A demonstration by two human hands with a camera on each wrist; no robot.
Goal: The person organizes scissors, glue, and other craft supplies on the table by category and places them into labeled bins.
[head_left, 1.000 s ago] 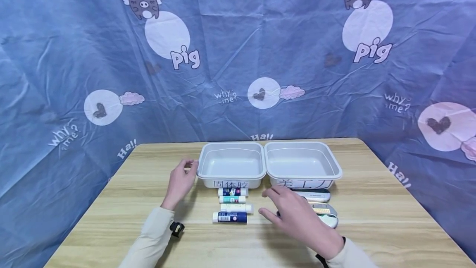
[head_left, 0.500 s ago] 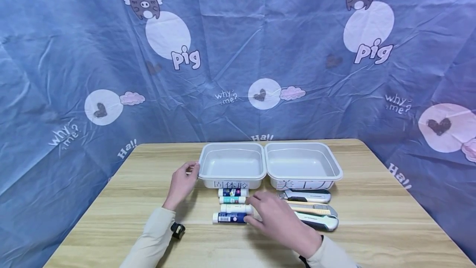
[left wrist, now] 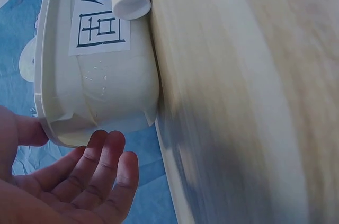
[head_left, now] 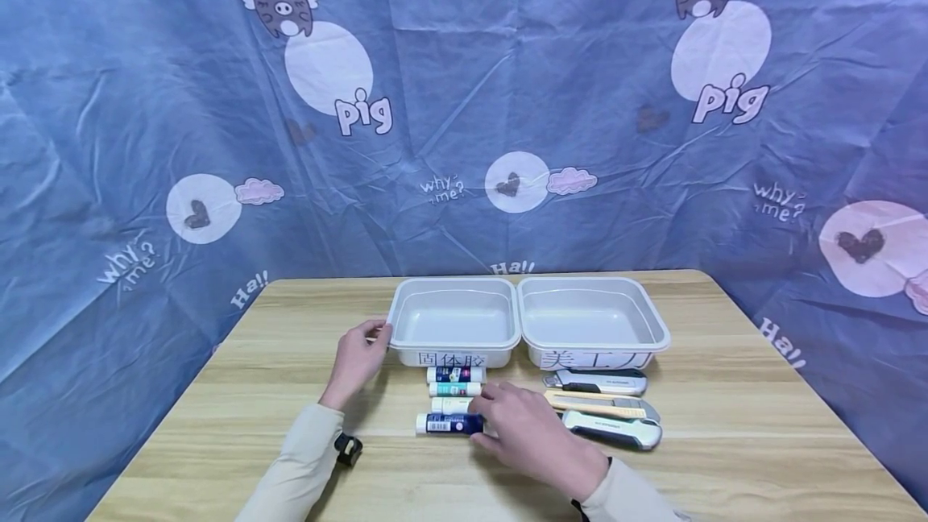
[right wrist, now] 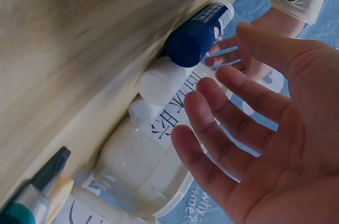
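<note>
My left hand [head_left: 357,361] is at the left end of the left white plastic box [left wrist: 116,83], thumb over the rim and index finger under it, pinching the rim. Before that box lies a column of glue sticks: a navy-and-white one [head_left: 455,374], a teal one [head_left: 454,389], a white one [head_left: 449,405] and a larger navy one [head_left: 449,424] nearest me. Over the right ends of the nearer two hovers my right hand [head_left: 532,433]. In the right wrist view its fingers are spread and loosely bent beside the navy stick, with nothing between them.
A second white box [head_left: 594,345] stands against the first on its right. Before it lie three utility knives: a grey-and-black one [head_left: 605,382], a yellow one [head_left: 596,404] and a white-and-green one [head_left: 616,430]. A blue patterned cloth [head_left: 449,103] hangs behind the wooden table [head_left: 732,401].
My right hand has moved left from over the utility knives to the glue sticks, uncovering the knives. My left hand has stayed at the box's left end, shifting only slightly.
</note>
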